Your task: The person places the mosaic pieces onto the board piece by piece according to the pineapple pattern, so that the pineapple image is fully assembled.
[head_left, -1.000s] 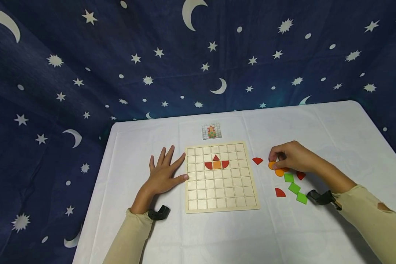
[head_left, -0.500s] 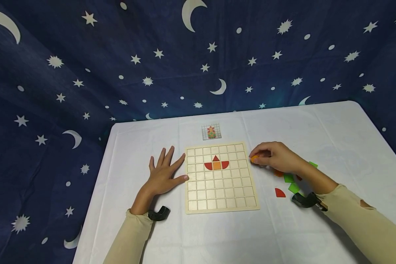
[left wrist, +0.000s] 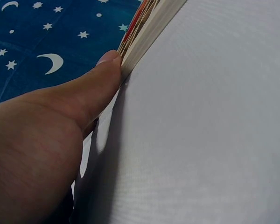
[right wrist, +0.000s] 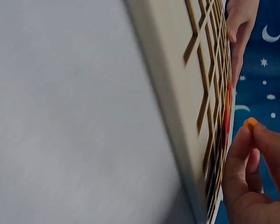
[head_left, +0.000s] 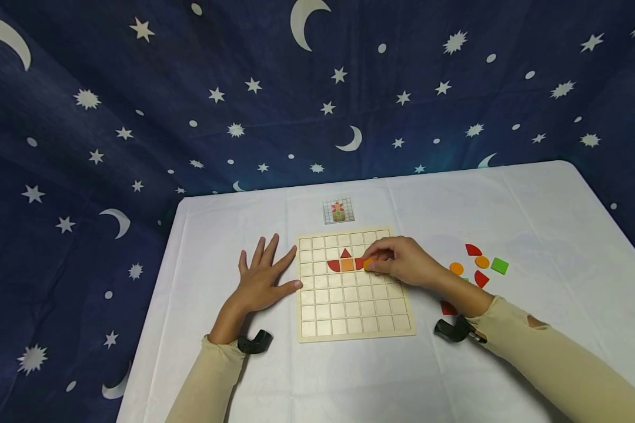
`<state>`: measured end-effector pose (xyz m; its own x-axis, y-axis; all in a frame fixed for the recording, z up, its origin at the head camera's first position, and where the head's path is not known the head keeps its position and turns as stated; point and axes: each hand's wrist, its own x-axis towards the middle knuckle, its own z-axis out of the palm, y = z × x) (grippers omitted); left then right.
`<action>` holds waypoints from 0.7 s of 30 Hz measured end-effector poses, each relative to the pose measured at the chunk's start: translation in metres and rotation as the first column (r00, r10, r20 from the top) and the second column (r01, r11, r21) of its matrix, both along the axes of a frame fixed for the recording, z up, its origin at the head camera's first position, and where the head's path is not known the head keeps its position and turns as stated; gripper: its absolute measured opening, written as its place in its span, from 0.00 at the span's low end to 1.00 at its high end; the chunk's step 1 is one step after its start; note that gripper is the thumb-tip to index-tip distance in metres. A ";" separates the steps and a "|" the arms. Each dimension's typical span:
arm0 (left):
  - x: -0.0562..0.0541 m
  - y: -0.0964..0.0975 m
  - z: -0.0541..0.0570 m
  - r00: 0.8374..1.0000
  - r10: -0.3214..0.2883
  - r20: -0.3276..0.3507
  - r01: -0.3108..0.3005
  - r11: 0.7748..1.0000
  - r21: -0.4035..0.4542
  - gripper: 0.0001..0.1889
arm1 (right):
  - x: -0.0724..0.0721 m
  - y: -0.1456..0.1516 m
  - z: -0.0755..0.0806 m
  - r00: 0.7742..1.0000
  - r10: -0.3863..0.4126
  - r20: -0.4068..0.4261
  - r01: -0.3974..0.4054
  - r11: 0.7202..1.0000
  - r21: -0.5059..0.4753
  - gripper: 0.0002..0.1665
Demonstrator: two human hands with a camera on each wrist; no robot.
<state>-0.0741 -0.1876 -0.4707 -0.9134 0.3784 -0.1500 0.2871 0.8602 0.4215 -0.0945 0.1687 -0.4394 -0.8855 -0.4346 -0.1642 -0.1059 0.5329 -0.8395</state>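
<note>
My right hand point(head_left: 404, 261) pinches an orange disc point(head_left: 368, 264) between thumb and forefinger, over the right side of the wooden grid board point(head_left: 344, 311). In the right wrist view, the disc point(right wrist: 250, 122) shows at the fingertips, close above the board. On the board, an orange square point(head_left: 347, 265) lies below a red triangle point(head_left: 346, 254), with a red quarter circle point(head_left: 334, 266) at its left. Another red quarter circle point(head_left: 358, 263) at its right is partly covered by my fingertips. My left hand point(head_left: 264, 282) rests spread on the table, its thumb touching the board's left edge.
Right of the board lie loose pieces: orange discs point(head_left: 457, 268), red quarter circles point(head_left: 473, 250) and a green square point(head_left: 500, 266). My right forearm hides some of them. A small pattern card point(head_left: 338, 210) lies behind the board, before a dark blue starry curtain point(head_left: 275, 141).
My right hand has carried the orange disc leftward from the loose pieces to over the board, uncovering several pieces at the right. My left hand has stayed in place.
</note>
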 end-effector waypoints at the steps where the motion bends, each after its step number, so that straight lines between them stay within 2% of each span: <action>1: 0.000 0.000 0.000 1.000 0.001 0.001 -0.001 1.000 0.003 0.44 | 0.000 -0.004 0.000 1.000 0.004 -0.004 -0.004 1.000 -0.002 0.10; 8: 0.000 0.000 0.001 1.000 0.007 0.013 -0.007 1.000 0.015 0.44 | 0.001 -0.022 -0.001 1.000 0.026 -0.007 -0.026 1.000 0.007 0.10; 21: -0.002 -0.001 0.000 1.000 0.004 0.010 -0.004 1.000 0.011 0.44 | 0.005 -0.037 -0.005 0.993 0.061 -0.101 -0.060 0.998 0.014 0.07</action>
